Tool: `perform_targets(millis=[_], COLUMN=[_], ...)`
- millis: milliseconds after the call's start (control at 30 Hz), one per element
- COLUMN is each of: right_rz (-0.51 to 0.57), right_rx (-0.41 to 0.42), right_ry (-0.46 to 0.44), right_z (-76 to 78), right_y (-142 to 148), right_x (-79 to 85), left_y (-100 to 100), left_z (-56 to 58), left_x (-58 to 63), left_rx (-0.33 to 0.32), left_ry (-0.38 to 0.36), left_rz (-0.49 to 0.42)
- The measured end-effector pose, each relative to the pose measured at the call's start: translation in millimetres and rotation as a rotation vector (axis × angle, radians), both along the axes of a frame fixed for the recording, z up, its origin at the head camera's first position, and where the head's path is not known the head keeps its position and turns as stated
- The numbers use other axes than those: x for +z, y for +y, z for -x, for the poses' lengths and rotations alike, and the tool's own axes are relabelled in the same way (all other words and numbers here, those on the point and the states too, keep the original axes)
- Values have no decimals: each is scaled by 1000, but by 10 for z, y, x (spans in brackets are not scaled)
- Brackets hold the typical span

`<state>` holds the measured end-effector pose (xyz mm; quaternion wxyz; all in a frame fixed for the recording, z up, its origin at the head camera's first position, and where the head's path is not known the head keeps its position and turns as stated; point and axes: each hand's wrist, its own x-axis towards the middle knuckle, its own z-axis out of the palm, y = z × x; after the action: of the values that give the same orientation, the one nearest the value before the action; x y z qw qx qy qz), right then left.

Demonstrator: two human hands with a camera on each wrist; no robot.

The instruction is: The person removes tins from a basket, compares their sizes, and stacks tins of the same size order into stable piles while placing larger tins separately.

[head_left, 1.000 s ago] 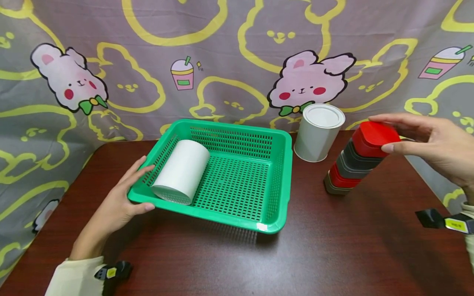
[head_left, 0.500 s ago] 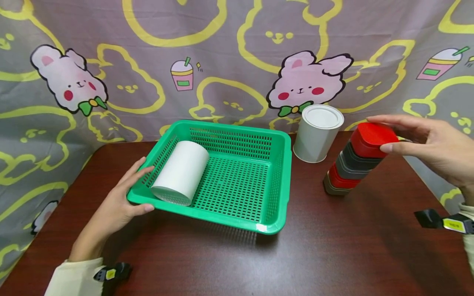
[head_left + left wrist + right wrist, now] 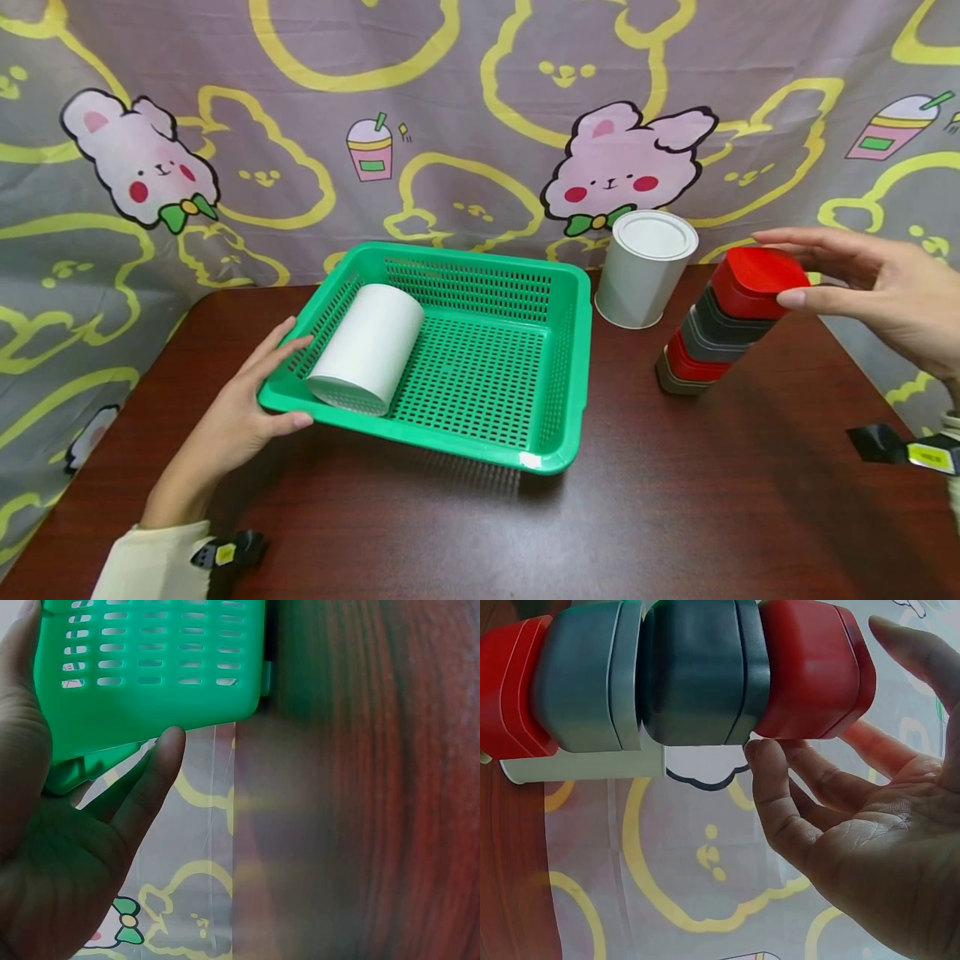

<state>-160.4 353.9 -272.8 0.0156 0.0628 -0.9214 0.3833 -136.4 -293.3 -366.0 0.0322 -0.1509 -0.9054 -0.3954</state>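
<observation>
A green perforated plastic basket [image 3: 450, 454] stands on the table, its left near corner held by my left hand [image 3: 240, 417]; the thumb lies along the near rim, the fingers over the left side. Inside the basket, against that side, a white cylinder [image 3: 371, 346] lies on its side. To the right rises an upright stack of several rounded-square containers in red, dark grey, grey and brown. Around the top red container [image 3: 757, 283] my right hand [image 3: 892, 292] spreads its fingers loosely. In the right wrist view the thumb [image 3: 907, 645] stands slightly apart from that red container [image 3: 814, 671].
A white can [image 3: 645, 271] with a round lid stands upright between the basket and the stack. Behind everything hangs a patterned cloth [image 3: 465, 100] with rabbits and drink cups. Dark red-brown wood forms the tabletop [image 3: 450, 542].
My right hand has drawn slightly to the right from the top red container. The basket, the cylinder, the can and my left hand stay as they were.
</observation>
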Motion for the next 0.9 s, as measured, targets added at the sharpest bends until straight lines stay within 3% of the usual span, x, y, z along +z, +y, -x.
perform_targets(millis=[133,300,500,767,900], right_rz=[-22,37,109,83,84], right_rx=[-15,-36,-45,-104,-100], right_ry=[-5,22,102,178,260], right_z=[-4,-48,-128,-149,-175], right_y=[28,9,-79,-222,-304], right_x=[9,32,94,217,254], left_y=[4,6,0,-9,-7], left_z=[5,1,1,-5,2], left_x=[-2,-3,-4,-13,-6], left_rx=[0,-9,-8,-7,-3], left_ry=[-1,-2,1,7,3], left_rz=[4,-10,-8,-10,1])
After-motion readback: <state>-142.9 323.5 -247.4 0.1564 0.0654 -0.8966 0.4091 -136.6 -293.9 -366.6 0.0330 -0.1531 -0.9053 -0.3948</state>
